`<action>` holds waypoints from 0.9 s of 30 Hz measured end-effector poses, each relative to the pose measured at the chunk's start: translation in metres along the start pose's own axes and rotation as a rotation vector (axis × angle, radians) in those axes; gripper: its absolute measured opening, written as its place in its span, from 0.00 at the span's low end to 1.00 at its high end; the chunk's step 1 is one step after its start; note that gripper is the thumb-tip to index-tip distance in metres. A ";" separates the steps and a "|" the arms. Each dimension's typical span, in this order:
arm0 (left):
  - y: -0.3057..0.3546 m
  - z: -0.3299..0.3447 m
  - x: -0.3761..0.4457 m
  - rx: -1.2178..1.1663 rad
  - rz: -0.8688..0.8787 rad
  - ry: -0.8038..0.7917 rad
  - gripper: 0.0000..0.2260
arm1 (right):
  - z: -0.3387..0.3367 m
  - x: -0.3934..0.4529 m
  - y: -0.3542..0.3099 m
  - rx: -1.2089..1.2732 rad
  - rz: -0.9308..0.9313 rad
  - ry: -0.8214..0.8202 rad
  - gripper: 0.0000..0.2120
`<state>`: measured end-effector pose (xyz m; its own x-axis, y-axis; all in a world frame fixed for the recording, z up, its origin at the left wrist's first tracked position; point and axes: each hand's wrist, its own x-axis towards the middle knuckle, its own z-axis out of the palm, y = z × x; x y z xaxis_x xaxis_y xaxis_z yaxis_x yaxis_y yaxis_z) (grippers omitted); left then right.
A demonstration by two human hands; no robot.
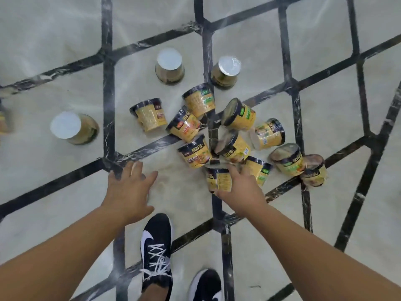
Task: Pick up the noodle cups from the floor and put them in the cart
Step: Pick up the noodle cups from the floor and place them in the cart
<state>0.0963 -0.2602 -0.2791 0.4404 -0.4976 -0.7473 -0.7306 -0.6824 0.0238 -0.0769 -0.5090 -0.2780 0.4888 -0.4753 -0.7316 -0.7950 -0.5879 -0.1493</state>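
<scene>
Black sneakers with white laces (156,250) stand on the pale tiled floor (54,161). Ahead, the left hand (128,190) hovers with fingers spread, while the right hand (240,187) grips a yellow noodle cup (218,178). Beyond lie scattered yellow noodle cups (233,129), then 3 upturned ones (170,66).

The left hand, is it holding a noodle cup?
No, the left hand hovers open over bare floor; only the right hand grips a cup.

Single head view, looking steeply down at floor (65,192), hands near
</scene>
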 end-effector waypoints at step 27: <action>-0.121 -0.069 -0.292 -0.699 -0.417 0.370 0.49 | -0.054 -0.188 -0.151 -0.065 -0.474 0.080 0.43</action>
<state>0.0926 -0.0693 -0.0179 0.8278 -0.1947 -0.5262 -0.0421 -0.9568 0.2877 -0.0296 -0.3665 -0.0827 0.8198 -0.1929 -0.5392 -0.4554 -0.7905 -0.4095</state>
